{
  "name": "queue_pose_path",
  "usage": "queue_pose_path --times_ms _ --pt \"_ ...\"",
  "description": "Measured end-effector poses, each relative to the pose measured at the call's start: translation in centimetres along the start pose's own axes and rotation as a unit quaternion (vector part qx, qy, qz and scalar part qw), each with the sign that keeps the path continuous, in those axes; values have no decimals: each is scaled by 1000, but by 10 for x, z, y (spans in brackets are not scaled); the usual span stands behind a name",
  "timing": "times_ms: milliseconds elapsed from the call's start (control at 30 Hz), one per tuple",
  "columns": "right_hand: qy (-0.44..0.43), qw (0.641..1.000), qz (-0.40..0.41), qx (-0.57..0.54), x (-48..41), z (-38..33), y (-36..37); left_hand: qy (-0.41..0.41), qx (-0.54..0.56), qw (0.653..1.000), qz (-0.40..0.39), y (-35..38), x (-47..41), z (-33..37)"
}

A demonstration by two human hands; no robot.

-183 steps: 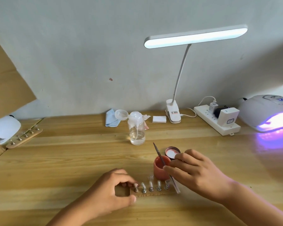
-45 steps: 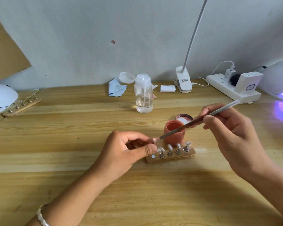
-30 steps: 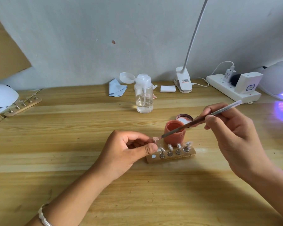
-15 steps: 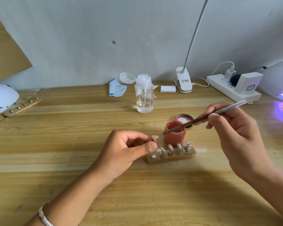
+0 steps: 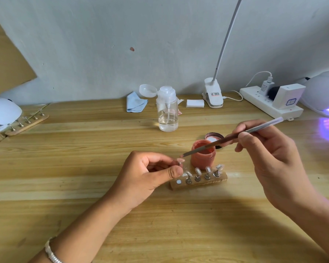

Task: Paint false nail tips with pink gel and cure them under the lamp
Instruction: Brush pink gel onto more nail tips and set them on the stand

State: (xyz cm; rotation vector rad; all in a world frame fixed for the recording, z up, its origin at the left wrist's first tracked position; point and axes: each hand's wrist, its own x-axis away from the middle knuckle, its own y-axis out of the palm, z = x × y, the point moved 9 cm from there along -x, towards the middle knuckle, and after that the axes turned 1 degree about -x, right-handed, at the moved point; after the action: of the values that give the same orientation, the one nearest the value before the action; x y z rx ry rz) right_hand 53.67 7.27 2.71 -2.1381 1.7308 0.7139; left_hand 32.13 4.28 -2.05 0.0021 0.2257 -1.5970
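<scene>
The left hand (image 5: 146, 173) pinches one nail tip (image 5: 180, 160) on its stand between thumb and fingers, just above the wooden holder (image 5: 198, 182). The right hand (image 5: 270, 154) grips a brush (image 5: 230, 138), its point at that tip. Just behind stands the open pink gel jar (image 5: 203, 158). The curing lamp (image 5: 323, 93) glows violet at far right.

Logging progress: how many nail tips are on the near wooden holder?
4 nail tips, none seemingly hidden, fill the second to fifth spots from the left of the wooden holder. The first spot is bare; a fifth tip is pinched in the left hand, near the brush.
</scene>
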Motion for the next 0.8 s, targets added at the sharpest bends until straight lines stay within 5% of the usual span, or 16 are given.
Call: queue_pose_path --times_ms 800 --pt "1 1000 1 8 0 -2 1 30 -29 999 -1 0 0 6"
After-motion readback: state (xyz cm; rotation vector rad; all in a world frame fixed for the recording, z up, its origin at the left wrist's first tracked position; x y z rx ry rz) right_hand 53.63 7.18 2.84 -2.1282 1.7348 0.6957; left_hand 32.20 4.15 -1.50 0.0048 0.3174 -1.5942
